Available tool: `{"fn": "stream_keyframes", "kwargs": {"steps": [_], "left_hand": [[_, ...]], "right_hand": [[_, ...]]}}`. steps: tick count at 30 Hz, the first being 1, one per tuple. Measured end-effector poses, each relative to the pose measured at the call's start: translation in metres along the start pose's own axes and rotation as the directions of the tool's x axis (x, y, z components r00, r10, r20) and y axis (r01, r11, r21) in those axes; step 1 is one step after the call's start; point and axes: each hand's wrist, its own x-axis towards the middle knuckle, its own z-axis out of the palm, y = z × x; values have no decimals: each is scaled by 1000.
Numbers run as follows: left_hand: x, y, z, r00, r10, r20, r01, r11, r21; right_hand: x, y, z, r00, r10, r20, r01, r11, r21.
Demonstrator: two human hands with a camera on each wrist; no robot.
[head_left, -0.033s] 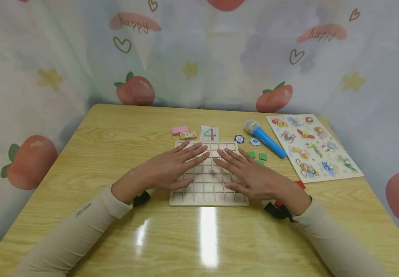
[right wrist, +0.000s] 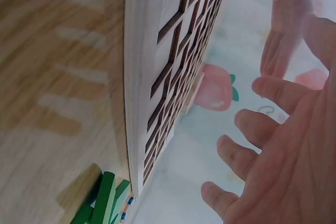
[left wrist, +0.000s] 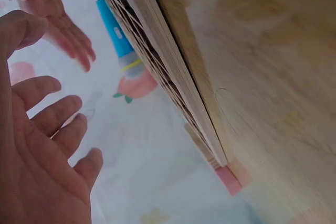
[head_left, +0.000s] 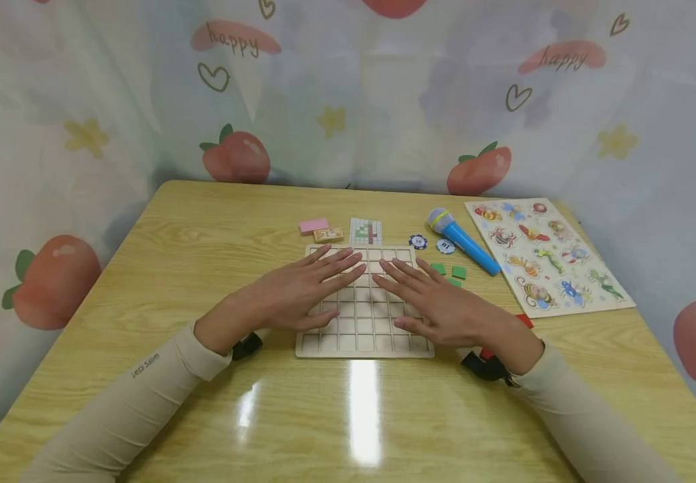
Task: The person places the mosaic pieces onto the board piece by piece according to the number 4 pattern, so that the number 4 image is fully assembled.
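Released and spread, the fingers of the left hand [head_left: 300, 292] and right hand [head_left: 438, 298] are nearly straight, both hands palm down above a wooden grid board [head_left: 365, 308] and apart from it. That board lies flat midway between the table's [head_left: 300, 416] left and right edges, the left hand over its left side, the right hand over its right. Between the board and the table's far edge lie a pink block [head_left: 314, 226], a small patterned block [head_left: 328, 235] and a grid card [head_left: 365, 232]. Two chips [head_left: 418, 241] and some green squares [head_left: 458, 272] lie near the board's far right corner. Farther toward the table's far right corner, a blue microphone [head_left: 469, 248] lies beside an insect puzzle [head_left: 544, 255]. Red pieces [head_left: 524, 321] show partly behind the right wrist.
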Motion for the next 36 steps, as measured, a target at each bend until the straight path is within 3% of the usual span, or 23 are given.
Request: {"fn": "stream_keyframes", "kwargs": {"steps": [6, 9, 12, 14, 16, 18, 20, 21, 22, 23, 25, 27, 32, 36], "left_hand": [[-10, 4, 1, 1000, -29, 10, 29, 999, -13], [-11, 4, 0, 999, -52, 0, 52, 998, -20], [-16, 4, 0, 995, -92, -36, 88, 989, -115], [-23, 5, 2, 986, -145, -78, 120, 958, -261], [-32, 7, 6, 965, -226, -130, 150, 890, -430], [-41, 10, 11, 933, -315, -172, 149, 775, -614], [-49, 13, 18, 898, -400, -185, 136, 650, -747], [-52, 14, 21, 885, -430, -177, 134, 600, -789], [-54, 15, 25, 877, -454, -161, 139, 558, -818], [-56, 16, 28, 872, -469, -140, 153, 534, -832], [-59, 17, 36, 874, -478, -85, 214, 536, -817], [-62, 18, 42, 885, -465, -25, 283, 579, -765], [-62, 18, 49, 911, -410, 41, 346, 710, -613], [-62, 18, 50, 924, -377, 63, 354, 781, -514]], "right_hand": [[1, -5, -2, 1000, -6, 2, 6, 1000, 10], [-1, -5, -4, 999, -14, -44, 13, 1000, -19], [-6, -1, -4, 981, -36, -189, 20, 996, -86], [-11, 5, -5, 942, -30, -335, -11, 993, -118], [-18, 14, -7, 880, 30, -473, -80, 993, -86], [-26, 25, -10, 823, 152, -547, -169, 985, 19], [-33, 36, -13, 787, 312, -532, -275, 950, 150], [-37, 40, -14, 777, 389, -496, -328, 921, 209], [-40, 45, -14, 771, 454, -447, -378, 891, 253], [-42, 50, -14, 765, 508, -395, -424, 860, 285], [-46, 58, -11, 763, 578, -288, -495, 810, 313], [-47, 65, -7, 773, 598, -211, -531, 793, 300], [-43, 75, 2, 797, 588, -134, -548, 800, 245], [-38, 79, 3, 801, 585, -128, -551, 803, 227]]}}
